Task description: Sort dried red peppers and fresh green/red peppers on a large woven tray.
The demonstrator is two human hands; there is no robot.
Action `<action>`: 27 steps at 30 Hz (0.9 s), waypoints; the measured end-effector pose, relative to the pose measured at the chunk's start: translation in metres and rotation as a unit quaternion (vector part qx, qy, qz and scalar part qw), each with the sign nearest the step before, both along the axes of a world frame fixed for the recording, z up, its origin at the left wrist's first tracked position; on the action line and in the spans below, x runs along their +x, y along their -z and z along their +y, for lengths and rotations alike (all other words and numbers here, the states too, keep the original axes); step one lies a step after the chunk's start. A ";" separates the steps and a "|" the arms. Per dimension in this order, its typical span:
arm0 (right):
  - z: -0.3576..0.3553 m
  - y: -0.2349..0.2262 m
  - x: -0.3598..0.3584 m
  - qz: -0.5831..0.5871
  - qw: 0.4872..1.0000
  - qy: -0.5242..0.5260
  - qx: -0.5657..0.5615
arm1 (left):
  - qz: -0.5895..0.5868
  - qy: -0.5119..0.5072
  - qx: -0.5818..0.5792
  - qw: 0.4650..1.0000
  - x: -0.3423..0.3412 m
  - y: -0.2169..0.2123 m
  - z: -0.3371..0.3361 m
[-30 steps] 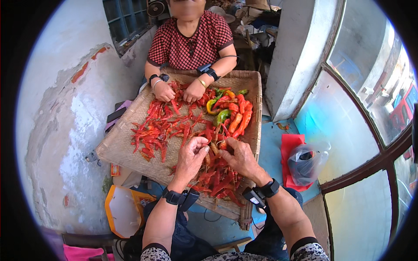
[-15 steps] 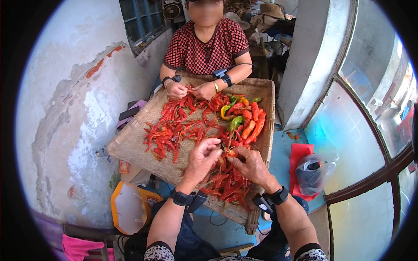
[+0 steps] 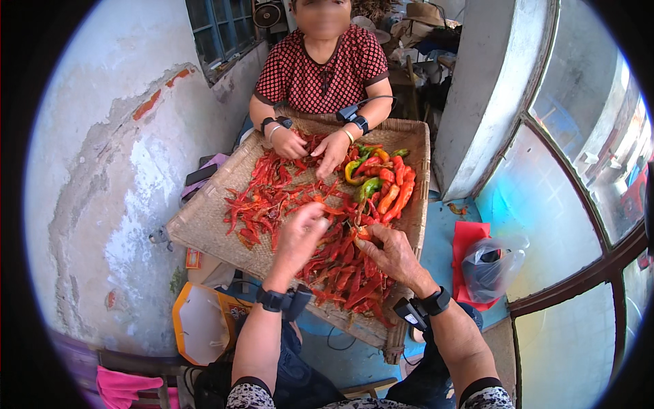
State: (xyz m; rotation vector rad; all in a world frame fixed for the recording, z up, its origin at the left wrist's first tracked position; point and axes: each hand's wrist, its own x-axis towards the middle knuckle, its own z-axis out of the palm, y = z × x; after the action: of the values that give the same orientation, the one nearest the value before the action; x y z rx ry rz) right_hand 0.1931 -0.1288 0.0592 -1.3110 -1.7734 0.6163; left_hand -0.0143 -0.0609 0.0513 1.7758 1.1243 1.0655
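Near the frame's centre, the right hand [image 3: 395, 255] pinches an orange-red chilli pepper [image 3: 363, 234] over wrinkled red chillies [image 3: 354, 278] heaped at lower centre on a woven tray [image 3: 203, 219], while the curled left hand [image 3: 298, 237], farther left, is too blurred to tell whether it holds anything.

Peppers [image 3: 357, 283] in the tray [image 3: 204, 219], plastic bag [image 3: 496, 274] to its right

Peppers [image 3: 351, 273] red, orange, green; tray [image 3: 204, 221] tan.
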 end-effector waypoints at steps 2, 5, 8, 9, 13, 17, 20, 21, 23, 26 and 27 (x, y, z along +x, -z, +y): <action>0.000 0.003 0.000 -0.004 1.000 -0.008 -0.022 | -0.003 0.113 -0.046 0.992 0.020 -0.004 -0.017; 0.003 0.009 -0.003 -0.014 0.999 -0.032 0.021 | 0.028 0.134 0.012 0.990 0.031 -0.008 -0.027; 0.004 0.014 -0.001 -0.038 0.999 -0.032 -0.010 | 0.026 0.138 0.012 0.990 0.033 -0.010 -0.025; 0.004 0.015 0.000 -0.021 0.999 -0.042 0.005 | 0.025 0.138 0.012 0.990 0.034 -0.012 -0.026; 0.002 0.007 0.001 0.021 0.997 -0.073 -0.002 | 0.011 0.161 0.018 0.987 0.035 -0.009 -0.027; 0.000 0.009 0.000 0.099 0.993 -0.062 -0.013 | -0.036 0.124 -0.024 0.991 0.030 0.000 -0.021; -0.001 -0.001 0.003 0.028 0.999 -0.013 -0.028 | -0.062 0.070 -0.028 0.995 0.020 -0.003 -0.014; -0.001 0.000 0.007 0.028 0.999 -0.011 -0.027 | -0.088 0.054 -0.034 0.994 0.017 -0.005 -0.010; 0.000 0.002 0.013 -0.010 1.000 -0.020 -0.009 | -0.092 -0.038 -0.004 0.995 0.010 -0.009 0.001; -0.002 -0.002 0.010 0.010 0.999 -0.029 -0.022 | -0.154 -0.149 0.075 0.974 -0.017 0.003 0.028; -0.002 -0.002 0.010 0.011 0.999 -0.028 -0.022 | -0.174 -0.214 0.137 0.951 -0.018 0.002 0.032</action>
State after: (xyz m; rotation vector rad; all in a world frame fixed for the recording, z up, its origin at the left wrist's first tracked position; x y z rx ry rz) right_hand 0.2031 -0.1309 0.0608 -1.2825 -1.7936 0.7026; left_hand -0.0327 -0.0287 0.0496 1.4857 1.2068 1.7941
